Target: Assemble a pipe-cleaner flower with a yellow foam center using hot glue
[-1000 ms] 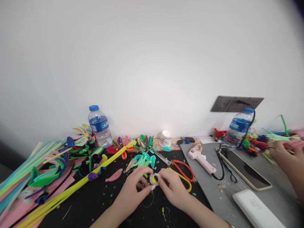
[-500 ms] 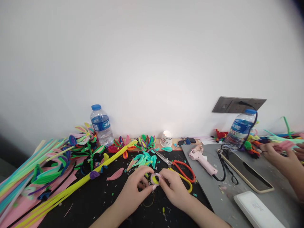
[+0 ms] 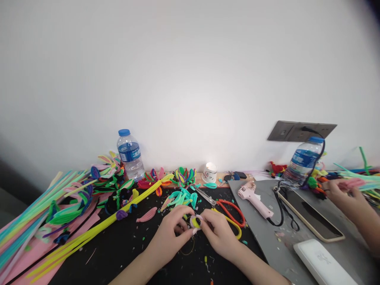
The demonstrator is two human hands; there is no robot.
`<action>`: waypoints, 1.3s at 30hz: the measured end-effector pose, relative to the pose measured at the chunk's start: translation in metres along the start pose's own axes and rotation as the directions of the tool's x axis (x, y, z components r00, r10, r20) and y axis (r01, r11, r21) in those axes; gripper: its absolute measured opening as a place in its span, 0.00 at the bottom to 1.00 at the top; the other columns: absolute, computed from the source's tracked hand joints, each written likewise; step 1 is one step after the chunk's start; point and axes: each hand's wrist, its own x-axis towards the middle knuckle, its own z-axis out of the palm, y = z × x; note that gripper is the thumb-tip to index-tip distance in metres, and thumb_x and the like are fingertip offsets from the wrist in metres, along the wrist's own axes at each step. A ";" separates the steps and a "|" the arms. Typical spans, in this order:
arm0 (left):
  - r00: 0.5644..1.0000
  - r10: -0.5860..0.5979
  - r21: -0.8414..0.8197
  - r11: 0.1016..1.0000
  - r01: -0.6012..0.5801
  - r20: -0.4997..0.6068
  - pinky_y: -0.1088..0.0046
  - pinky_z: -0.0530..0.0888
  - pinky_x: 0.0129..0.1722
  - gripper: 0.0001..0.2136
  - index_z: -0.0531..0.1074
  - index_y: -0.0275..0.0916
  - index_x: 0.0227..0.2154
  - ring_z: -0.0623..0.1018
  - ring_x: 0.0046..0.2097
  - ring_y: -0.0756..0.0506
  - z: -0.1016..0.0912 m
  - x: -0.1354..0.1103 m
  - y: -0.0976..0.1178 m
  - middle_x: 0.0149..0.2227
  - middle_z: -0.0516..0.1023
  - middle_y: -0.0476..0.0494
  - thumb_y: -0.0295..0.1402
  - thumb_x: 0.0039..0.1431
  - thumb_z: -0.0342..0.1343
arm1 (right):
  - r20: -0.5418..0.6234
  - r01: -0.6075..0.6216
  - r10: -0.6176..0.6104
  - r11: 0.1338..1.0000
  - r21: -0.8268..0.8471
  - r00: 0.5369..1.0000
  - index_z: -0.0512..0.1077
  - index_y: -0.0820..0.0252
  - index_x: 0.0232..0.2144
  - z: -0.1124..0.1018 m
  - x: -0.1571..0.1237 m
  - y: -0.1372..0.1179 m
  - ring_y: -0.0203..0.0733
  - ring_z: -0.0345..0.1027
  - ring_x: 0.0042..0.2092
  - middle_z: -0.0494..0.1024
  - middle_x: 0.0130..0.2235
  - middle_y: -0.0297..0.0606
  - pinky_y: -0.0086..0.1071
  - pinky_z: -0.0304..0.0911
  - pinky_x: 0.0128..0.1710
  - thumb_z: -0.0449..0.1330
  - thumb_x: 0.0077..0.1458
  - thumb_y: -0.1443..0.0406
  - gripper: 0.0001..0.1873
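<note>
My left hand [image 3: 170,237] and my right hand [image 3: 221,233] meet over the black mat [image 3: 118,253], both pinching a small coiled pipe-cleaner piece [image 3: 196,221] that is yellow and black with a pale pink rim. The fingertips of both hands are closed on it. Loose teal pipe-cleaner loops [image 3: 181,198] lie just beyond my fingers. Red-handled scissors [image 3: 228,208] rest to the right of my right hand.
Long yellow and mixed pipe cleaners [image 3: 59,221] fan across the left. Two water bottles [image 3: 130,154] [image 3: 301,162], a paper cup [image 3: 210,173], a pink glue gun [image 3: 252,194], a tablet [image 3: 311,211] and a white case [image 3: 323,265] stand around. Another person's hand [image 3: 344,194] works with pink stems at right.
My hands stay together on the coiled piece, with the fingers shifting slightly. The other person's hand at right has moved a little with the pink stems. The view drifted slightly.
</note>
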 end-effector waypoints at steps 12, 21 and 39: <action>1.000 0.003 0.002 1.000 -0.002 0.000 0.77 0.72 0.28 0.10 0.71 0.41 0.40 0.73 0.31 0.50 0.000 -0.001 0.000 0.43 0.71 0.43 0.29 0.53 0.56 | 0.010 0.003 -0.003 1.000 0.001 1.000 0.56 0.58 0.22 0.000 0.001 -0.001 0.35 0.55 0.25 0.62 0.23 0.31 0.28 0.50 0.26 0.47 0.62 0.66 0.15; 1.000 0.009 0.003 1.000 -0.009 -0.006 0.77 0.72 0.28 0.10 0.71 0.41 0.40 0.73 0.31 0.50 0.001 -0.001 -0.002 0.43 0.72 0.43 0.31 0.53 0.57 | 0.010 0.001 -0.001 1.000 -0.006 1.000 0.57 0.58 0.22 0.000 -0.001 -0.001 0.35 0.55 0.25 0.62 0.23 0.31 0.28 0.50 0.26 0.47 0.62 0.66 0.15; 0.998 0.048 0.019 0.999 -0.047 -0.034 0.73 0.74 0.33 0.14 0.67 0.43 0.48 0.76 0.33 0.49 0.003 -0.005 0.000 0.45 0.74 0.43 0.32 0.58 0.53 | -0.069 -0.010 0.012 1.000 0.027 0.998 0.59 0.58 0.22 -0.008 0.005 -0.001 0.35 0.57 0.25 0.63 0.22 0.30 0.28 0.52 0.25 0.49 0.63 0.63 0.16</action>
